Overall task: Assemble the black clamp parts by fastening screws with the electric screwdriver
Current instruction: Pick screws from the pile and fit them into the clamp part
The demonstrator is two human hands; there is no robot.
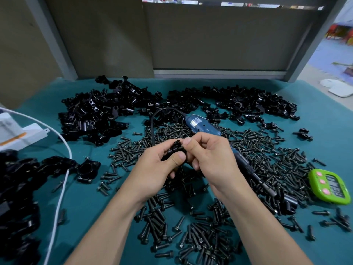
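One black clamp part is held above the middle of the worktop, gripped from both sides: the left hand is closed around its lower left, thumb pressed across the front, while the right hand is pinched onto its upper right edge with thumb and forefinger. Whether a screw is pinched there too cannot be told. Just behind and beneath the right hand, the electric screwdriver is laid on the worktop, its blue body pointing away and its dark shaft running toward the near right (partly hidden by the wrist). Loose black screws are spread thickly under and around both hands. Heaps of clamp pieces are piled along the far side, and more are seen at the near left. A green timer is set at the right, and a white cable is draped across the left. The surface is covered in teal cloth, bounded behind by grey partition panels.
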